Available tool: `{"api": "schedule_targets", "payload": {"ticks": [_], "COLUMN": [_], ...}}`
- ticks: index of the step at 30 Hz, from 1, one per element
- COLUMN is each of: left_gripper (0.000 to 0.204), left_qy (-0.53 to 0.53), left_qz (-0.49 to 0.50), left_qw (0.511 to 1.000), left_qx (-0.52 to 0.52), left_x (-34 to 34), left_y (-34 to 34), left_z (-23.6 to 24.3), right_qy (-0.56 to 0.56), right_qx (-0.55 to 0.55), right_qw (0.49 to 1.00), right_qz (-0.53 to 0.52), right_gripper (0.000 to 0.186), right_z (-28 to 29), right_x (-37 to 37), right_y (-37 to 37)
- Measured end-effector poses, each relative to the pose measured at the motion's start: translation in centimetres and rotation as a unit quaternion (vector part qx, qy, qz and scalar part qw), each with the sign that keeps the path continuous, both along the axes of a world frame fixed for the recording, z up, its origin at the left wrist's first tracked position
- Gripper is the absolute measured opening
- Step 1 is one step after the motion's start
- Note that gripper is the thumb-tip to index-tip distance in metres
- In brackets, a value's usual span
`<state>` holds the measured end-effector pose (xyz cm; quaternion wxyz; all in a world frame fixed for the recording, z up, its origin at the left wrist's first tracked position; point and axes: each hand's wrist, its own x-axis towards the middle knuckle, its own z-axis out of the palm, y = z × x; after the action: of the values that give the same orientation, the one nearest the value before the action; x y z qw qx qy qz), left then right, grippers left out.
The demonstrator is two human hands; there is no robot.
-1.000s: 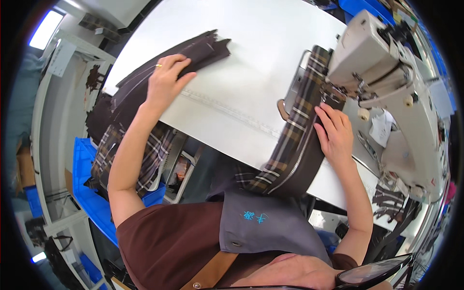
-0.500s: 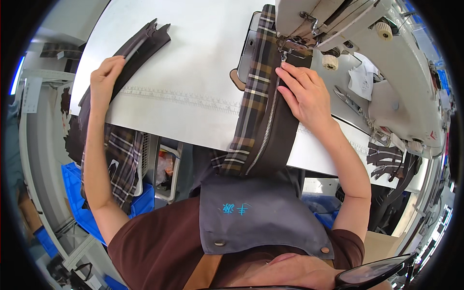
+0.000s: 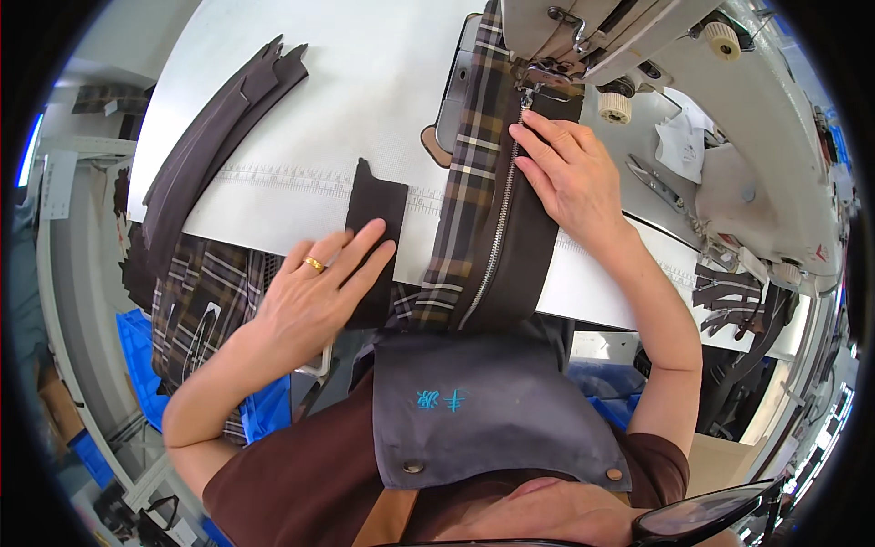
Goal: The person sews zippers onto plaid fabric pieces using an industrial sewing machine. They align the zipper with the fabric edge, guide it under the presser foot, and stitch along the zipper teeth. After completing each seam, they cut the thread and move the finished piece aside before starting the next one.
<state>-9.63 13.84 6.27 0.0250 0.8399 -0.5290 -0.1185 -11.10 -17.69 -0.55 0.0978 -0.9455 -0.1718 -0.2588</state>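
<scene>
A long silver zipper (image 3: 502, 214) runs along a dark brown fabric panel (image 3: 538, 219), next to a strip of plaid cloth (image 3: 463, 201). Its upper end reaches under the sewing machine's presser foot (image 3: 530, 91). Close below the foot, my right hand (image 3: 574, 173) has its fingers closed on the zipper's edge. To the left, my left hand (image 3: 319, 278) lies with fingers spread on a separate dark brown fabric strip (image 3: 378, 201). That strip reaches over the table's front edge; its lower part is partly hidden by the hand.
At the left, a stack of dark brown strips (image 3: 214, 137) hangs over the table edge above plaid pieces (image 3: 205, 301) and a blue bin (image 3: 141, 356). A phone (image 3: 456, 91) lies behind the plaid strip. Scissors (image 3: 654, 182) and several short zipper pieces (image 3: 727, 292) lie right.
My left hand has come from the stack at the left toward the middle, bringing one dark strip beside the plaid cloth. My right hand stays at the zipper, with the cloth shifted slightly.
</scene>
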Motion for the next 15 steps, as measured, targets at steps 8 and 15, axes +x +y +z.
{"api": "schedule_targets", "payload": {"ticks": [8, 15], "left_gripper": [0.072, 0.040], "left_qy": [0.016, -0.064], "left_qz": [-0.069, -0.062], "left_qw": [0.994, 0.947], "left_qx": [-0.087, -0.309], "left_x": [4.4, 7.0], "left_y": [0.5, -7.5], "left_z": [-4.0, -2.7], "right_qy": [0.013, 0.016], "right_qx": [0.002, 0.006], "right_qw": [1.000, 1.000], "right_qz": [-0.009, -0.015], "right_gripper": [0.033, 0.035], "right_z": [0.3, 0.4], "right_x": [-0.1, -0.2], "right_y": [0.1, 0.2]}}
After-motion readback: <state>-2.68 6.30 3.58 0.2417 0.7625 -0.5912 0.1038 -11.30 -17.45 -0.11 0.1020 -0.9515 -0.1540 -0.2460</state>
